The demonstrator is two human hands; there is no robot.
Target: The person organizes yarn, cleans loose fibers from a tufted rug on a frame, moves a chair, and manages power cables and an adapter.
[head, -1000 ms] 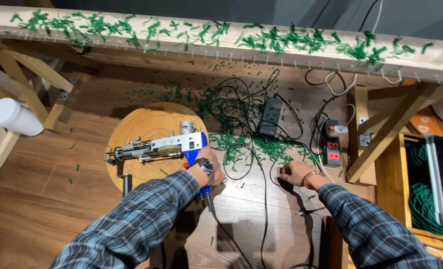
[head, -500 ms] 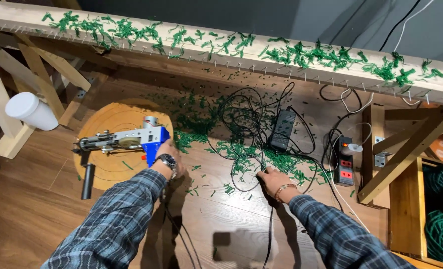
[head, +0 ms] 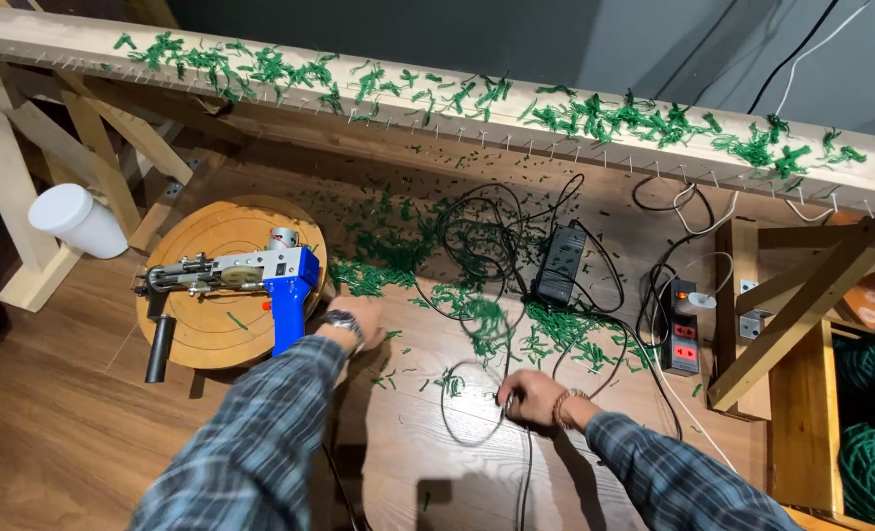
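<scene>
1. No printed package or sign can be made out; a white cylindrical container (head: 79,220) is seen lying on its side at the left edge of the frame, and a black power strip (head: 680,326) with red switches is seen right of centre.
2. A tufting gun (head: 241,278) with a blue handle and grey metal body is laid across a round wooden disc (head: 202,329) at centre left, its barrel pointed to the left of the frame.
3. A black cable (head: 472,398) is looped on the wooden floor (head: 54,433) at lower centre and joined to a tangle of cords around a black power adapter (head: 559,265) just above.
4. The left hand (head: 357,320), with a wristwatch on its wrist, is rested just right of the gun's blue handle, close beside it; whether it is touched, and how the fingers are set, cannot be told.
5. The right hand (head: 528,395) is closed on the black cable at the right side of the loop, at lower centre.
6. The hands are held well apart, with the cable loop between them.
7. Green yarn scraps (head: 477,305) are scattered over the floor and along the nailed wooden frame beam (head: 457,113) across the top of the frame.
</scene>
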